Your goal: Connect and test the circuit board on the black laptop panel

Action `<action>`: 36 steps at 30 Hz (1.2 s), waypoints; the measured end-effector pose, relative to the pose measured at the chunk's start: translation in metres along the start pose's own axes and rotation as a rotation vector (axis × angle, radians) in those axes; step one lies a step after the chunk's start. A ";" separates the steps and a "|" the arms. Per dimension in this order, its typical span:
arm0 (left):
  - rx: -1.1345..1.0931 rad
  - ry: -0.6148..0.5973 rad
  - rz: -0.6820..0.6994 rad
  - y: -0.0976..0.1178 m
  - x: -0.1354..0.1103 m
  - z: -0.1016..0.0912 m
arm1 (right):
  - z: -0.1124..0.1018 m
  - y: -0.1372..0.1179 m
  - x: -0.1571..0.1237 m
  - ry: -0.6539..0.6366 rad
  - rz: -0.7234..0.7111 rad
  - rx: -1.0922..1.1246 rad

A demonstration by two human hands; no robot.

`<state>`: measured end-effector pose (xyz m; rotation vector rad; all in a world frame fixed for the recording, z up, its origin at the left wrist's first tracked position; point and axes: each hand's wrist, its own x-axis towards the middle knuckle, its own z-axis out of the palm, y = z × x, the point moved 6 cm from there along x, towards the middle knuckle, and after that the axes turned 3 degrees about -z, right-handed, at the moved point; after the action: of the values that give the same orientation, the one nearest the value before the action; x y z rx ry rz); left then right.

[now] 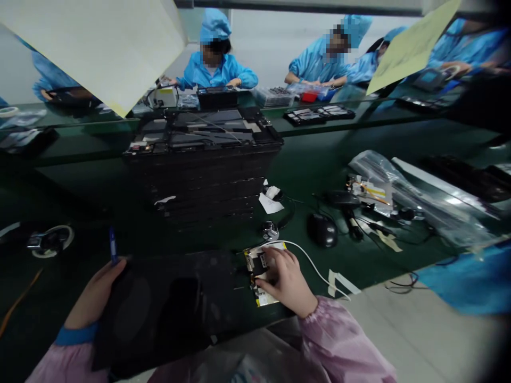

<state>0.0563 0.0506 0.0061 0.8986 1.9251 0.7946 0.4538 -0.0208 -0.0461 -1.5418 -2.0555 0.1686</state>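
My left grip (pixel 93 292) narrow on blue pen (pixel 114 246), heel over black panel (pixel 167 308). Right grip (pixel 285 279) on circuit board (pixel 259 297) at panel's right edge, hold unclear. White cable (pixel 307 260) beside. Stack of black panels (pixel 203 181) beyond; done count unclear.

My right hand (pixel 285 282) sits on a circuit board (pixel 263 274) on the workbench (pixel 303 175), just right of a black tablet (pixel 159 308). My left hand (pixel 93 292), at that tablet's near left corner, holds a pen (pixel 114 246). Behind the board rises a stack of tablets (pixel 203 181). To the board's right and further back lies a computer mouse (pixel 321 230), with a plastic bag (pixel 419 202) beyond it. A co-worker (pixel 215 64) sits across the bench.
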 end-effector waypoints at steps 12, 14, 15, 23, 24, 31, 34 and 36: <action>-0.521 -0.183 -0.068 -0.020 -0.006 0.018 | 0.004 0.006 -0.011 -0.032 -0.013 0.115; -0.521 -0.190 -0.050 -0.022 -0.006 0.018 | 0.000 0.002 -0.008 -0.002 0.051 0.167; -0.528 -0.195 -0.043 -0.023 -0.005 0.018 | -0.004 -0.005 -0.006 0.035 0.074 0.181; -0.563 -0.284 -0.005 -0.025 -0.006 0.021 | 0.001 -0.172 -0.004 -0.147 -0.590 0.310; -0.555 -0.291 0.006 -0.026 -0.006 0.022 | 0.006 -0.184 -0.008 -0.191 -0.651 0.330; -0.502 -0.341 0.050 -0.026 -0.011 0.023 | 0.022 -0.195 -0.013 -0.223 -0.676 0.367; -0.409 -0.323 0.053 -0.025 -0.013 0.021 | 0.018 -0.185 -0.010 -0.257 -0.668 0.295; -0.395 -0.303 0.042 -0.024 -0.013 0.020 | 0.008 -0.164 -0.002 -0.180 -0.574 0.249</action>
<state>0.0723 0.0301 -0.0164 0.7654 1.4263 0.9613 0.3116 -0.0753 0.0150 -0.7728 -2.4207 0.3349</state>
